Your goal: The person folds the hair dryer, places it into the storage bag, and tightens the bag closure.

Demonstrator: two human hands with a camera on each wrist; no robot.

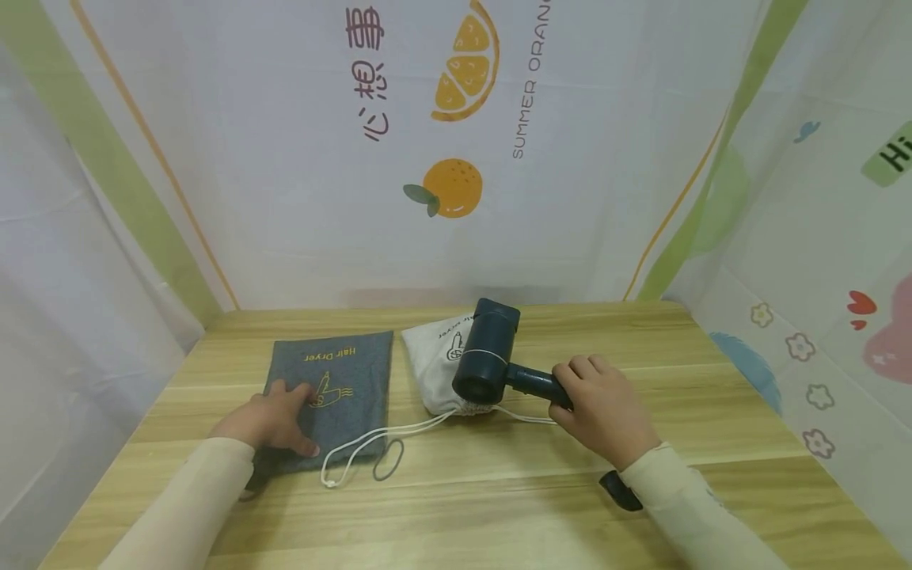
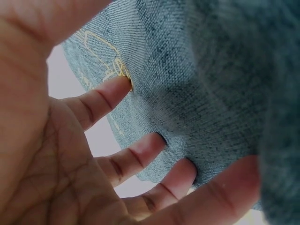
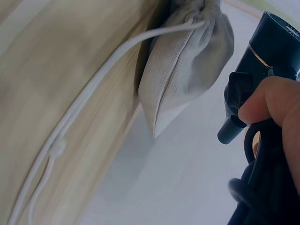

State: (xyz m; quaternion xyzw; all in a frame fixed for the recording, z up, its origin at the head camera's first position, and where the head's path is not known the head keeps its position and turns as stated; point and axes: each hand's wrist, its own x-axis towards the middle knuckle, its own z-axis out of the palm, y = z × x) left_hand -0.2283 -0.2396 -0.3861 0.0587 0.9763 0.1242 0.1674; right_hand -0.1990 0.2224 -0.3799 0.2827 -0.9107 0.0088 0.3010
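Note:
A dark hair dryer (image 1: 492, 348) is gripped at its handle by my right hand (image 1: 602, 408), its barrel overlapping a white drawstring pouch (image 1: 431, 360) in the head view. The right wrist view shows the dryer's bundled dark cord (image 3: 262, 187) along the handle, under the fingers. On the left, a blue-grey cloth bag (image 1: 363, 396) with yellow "Hair Dryer" lettering lies flat on the table. Spread over its left side, my left hand (image 1: 274, 419) touches the cloth with its fingertips. The left wrist view shows those fingers (image 2: 140, 152) apart against the fabric.
The pouch's white drawstring (image 1: 356, 447) trails over the wooden table (image 1: 456, 514) toward the bag. A small grey loop (image 1: 389, 461) shows at the bag's lower corner. A black piece (image 1: 621, 491) appears beside the right sleeve. Printed curtains (image 1: 299, 198) stand behind and at both sides.

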